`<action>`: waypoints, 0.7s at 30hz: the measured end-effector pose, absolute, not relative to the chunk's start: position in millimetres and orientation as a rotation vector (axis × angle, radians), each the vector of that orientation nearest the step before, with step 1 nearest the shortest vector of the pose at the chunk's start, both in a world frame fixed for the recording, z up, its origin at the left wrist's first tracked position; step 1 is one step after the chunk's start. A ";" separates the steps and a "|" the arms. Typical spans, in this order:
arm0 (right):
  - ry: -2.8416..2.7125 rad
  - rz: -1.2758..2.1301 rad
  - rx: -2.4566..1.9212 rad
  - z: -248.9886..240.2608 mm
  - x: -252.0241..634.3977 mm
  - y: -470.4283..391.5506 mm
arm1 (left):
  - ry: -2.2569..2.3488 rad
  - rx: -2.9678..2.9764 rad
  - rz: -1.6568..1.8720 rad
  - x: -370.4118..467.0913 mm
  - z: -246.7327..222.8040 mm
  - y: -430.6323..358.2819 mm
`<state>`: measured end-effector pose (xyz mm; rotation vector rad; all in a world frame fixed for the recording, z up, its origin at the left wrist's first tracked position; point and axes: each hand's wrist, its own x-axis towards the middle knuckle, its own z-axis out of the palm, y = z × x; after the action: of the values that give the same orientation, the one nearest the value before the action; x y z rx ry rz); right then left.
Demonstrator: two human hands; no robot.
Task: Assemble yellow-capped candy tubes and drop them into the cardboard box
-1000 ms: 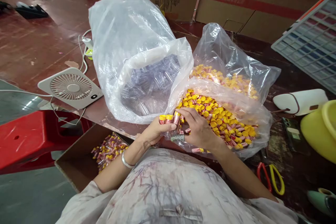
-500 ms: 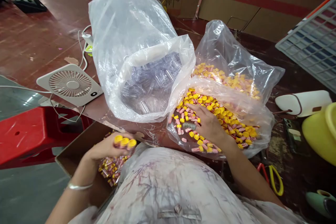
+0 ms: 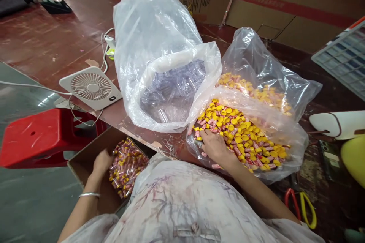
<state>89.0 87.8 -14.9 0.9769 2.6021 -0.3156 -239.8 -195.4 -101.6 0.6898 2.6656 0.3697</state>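
Leftmost, a red plastic stool (image 3: 31,133) stands beside an open brown cardboard box (image 3: 88,153), near a square white fan (image 3: 91,86). A worker's left hand (image 3: 102,161) is at the box's opening, beside heaped clear tubes with pink-and-yellow contents (image 3: 125,171); whether its blurred fingers grip anything cannot be told. Centre, a translucent white plastic bag (image 3: 156,26) gapes around clear plastic tubes (image 3: 182,91). The right hand (image 3: 214,146) dips into a clear plastic bag (image 3: 253,55), curled fingertips among yellow-capped pink pieces (image 3: 242,127), their grip hidden.
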 end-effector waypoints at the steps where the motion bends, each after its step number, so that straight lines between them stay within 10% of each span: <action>1: 2.604 -0.324 0.980 -15.6 89.6 88.2 | 2.764 0.710 0.422 -246.4 -89.8 -188.7; 6: 2.658 -0.386 1.011 -15.3 90.9 94.3 | 2.726 1.747 0.864 -227.2 -19.1 -102.2; 10: 2.872 -0.659 1.063 -13.4 94.6 101.4 | 2.204 2.321 0.211 -196.7 -6.5 -15.5; 14: 3.198 -1.334 1.113 -5.0 98.0 100.8 | 2.048 2.236 0.013 -194.7 -19.0 18.4; 21: 3.419 -1.810 1.068 21.2 77.1 92.2 | 1.694 1.610 0.869 -143.2 17.1 -10.7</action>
<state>77.1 92.2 21.2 1.0677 3.4193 -1.8102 -143.2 -10.7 17.1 1.6102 1.6938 0.8693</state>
